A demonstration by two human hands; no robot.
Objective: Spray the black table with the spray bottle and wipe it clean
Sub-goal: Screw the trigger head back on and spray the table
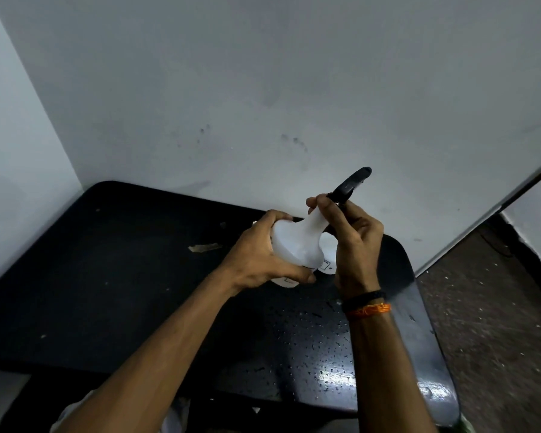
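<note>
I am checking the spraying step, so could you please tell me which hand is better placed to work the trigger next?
Probably the right hand: it already grips the neck of the spray bottle just below the black trigger head. The left hand wraps the white body, steadying it.

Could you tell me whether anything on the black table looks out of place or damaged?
Yes. A torn, tan scrap lies on the black table left of the spray bottle, with pale specks around it. Droplets bead on the near right part.
</note>
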